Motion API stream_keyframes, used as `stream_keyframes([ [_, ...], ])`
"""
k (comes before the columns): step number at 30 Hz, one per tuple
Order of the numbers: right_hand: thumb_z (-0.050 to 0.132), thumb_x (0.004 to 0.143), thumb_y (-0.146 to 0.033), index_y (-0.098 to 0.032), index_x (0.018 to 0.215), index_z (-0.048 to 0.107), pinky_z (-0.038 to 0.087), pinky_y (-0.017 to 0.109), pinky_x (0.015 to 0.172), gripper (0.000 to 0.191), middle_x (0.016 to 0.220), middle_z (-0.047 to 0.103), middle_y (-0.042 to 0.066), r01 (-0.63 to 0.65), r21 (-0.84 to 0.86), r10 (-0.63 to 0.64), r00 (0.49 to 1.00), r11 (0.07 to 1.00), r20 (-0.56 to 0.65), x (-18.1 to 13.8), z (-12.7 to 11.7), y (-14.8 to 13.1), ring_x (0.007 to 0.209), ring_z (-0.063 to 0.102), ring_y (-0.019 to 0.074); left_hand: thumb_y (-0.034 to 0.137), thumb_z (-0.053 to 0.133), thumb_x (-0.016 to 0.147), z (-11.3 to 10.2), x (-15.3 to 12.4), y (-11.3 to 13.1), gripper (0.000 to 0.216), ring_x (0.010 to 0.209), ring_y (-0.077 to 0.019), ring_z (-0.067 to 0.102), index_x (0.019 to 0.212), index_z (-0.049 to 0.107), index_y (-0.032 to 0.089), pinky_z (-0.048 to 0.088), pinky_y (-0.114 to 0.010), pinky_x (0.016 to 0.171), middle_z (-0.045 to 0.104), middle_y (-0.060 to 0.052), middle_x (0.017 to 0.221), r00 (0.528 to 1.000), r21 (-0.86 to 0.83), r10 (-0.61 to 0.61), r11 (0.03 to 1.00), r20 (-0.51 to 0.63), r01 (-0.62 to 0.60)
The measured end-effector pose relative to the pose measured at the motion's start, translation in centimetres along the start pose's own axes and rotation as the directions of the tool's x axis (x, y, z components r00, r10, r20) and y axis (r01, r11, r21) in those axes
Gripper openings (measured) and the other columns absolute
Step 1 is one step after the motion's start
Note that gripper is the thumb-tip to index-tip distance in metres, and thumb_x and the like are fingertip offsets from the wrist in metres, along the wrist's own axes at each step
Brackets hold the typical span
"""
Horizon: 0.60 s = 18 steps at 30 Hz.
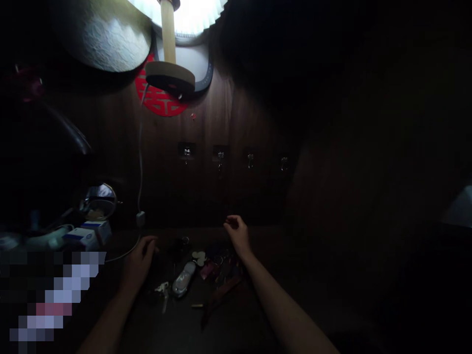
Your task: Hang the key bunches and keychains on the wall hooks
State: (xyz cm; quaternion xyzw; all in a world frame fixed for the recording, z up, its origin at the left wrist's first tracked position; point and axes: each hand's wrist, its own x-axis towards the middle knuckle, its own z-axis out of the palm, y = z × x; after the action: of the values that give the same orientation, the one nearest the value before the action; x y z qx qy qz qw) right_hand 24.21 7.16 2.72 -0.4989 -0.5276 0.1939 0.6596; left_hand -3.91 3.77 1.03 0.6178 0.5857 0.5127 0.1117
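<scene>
A: What's on the desk [165,329] between those two hands?

B: Mostly small clutter. There's an oblong key fob [184,279], silver under clear plastic, with a bunch of keys [162,294] just beside its lower end. Farther right, a brown leather strap [221,293] slants away among some small tags.

A: Which hand is closer to the fob?

B: The left hand [139,260]. The fob lies just to its right, while the right hand [239,236] is farther off, up near the wall side of the pile. The fob's long axis tilts from the keys, near the person, up and to the right, toward a pale clover-shaped tag [199,258].

A: Are the fingers [149,246] on that left hand gripping anything?

B: Not that I can see. They're loosely curled, with nothing pinched between them.

A: And the right?

B: Those fingers [229,222] are half-curled and slightly parted, apparently empty and raised above the pile. It's too dim to tell whether the palm edge touches anything.
</scene>
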Motion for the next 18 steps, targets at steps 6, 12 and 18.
stream_keyframes([
  [6, 0.053, 0.071, -0.026, -0.020, 0.081, 0.061, 0.046, 0.032, 0.074, 0.014, 0.083, 0.064, 0.004, 0.080, -0.193, -0.048, 0.986, 0.978, 0.163, -3.1, -2.8, 1.5, 0.081, 0.060, 0.0201, 0.045, 0.040, 0.079, 0.2, 0.0, -0.4, 0.031, 0.062, -0.0177, 0.062, 0.089, 0.060, 0.024, 0.047, -0.026, 0.060, 0.065, 0.003, 0.062, 1.000, 0.031, 0.005, 0.999, 0.022, -0.006],
  [12, 0.046, 0.073, -0.018, -0.021, 0.077, 0.062, 0.044, 0.034, 0.078, 0.017, 0.083, 0.064, 0.004, 0.183, -0.336, -0.106, 0.966, 0.924, 0.236, -5.0, -3.7, 2.9, 0.085, 0.059, 0.0208, 0.043, 0.042, 0.078, 0.3, -0.6, 0.2, 0.028, 0.063, -0.0172, 0.063, 0.087, 0.061, 0.024, 0.047, -0.026, 0.063, 0.064, 0.004, 0.061, 0.999, 0.012, 0.029, 0.999, 0.045, -0.030],
  [18, 0.045, 0.074, -0.016, -0.022, 0.074, 0.062, 0.044, 0.034, 0.078, 0.018, 0.081, 0.063, 0.004, 0.176, -0.365, -0.079, 0.961, 0.914, 0.265, -4.5, -3.5, 3.3, 0.084, 0.059, 0.0209, 0.045, 0.043, 0.078, -0.7, -0.5, 1.3, 0.032, 0.076, -0.0190, 0.063, 0.093, 0.060, 0.022, 0.048, -0.028, 0.071, 0.067, 0.001, 0.072, 0.960, -0.155, -0.140, 0.983, -0.245, 0.103],
])
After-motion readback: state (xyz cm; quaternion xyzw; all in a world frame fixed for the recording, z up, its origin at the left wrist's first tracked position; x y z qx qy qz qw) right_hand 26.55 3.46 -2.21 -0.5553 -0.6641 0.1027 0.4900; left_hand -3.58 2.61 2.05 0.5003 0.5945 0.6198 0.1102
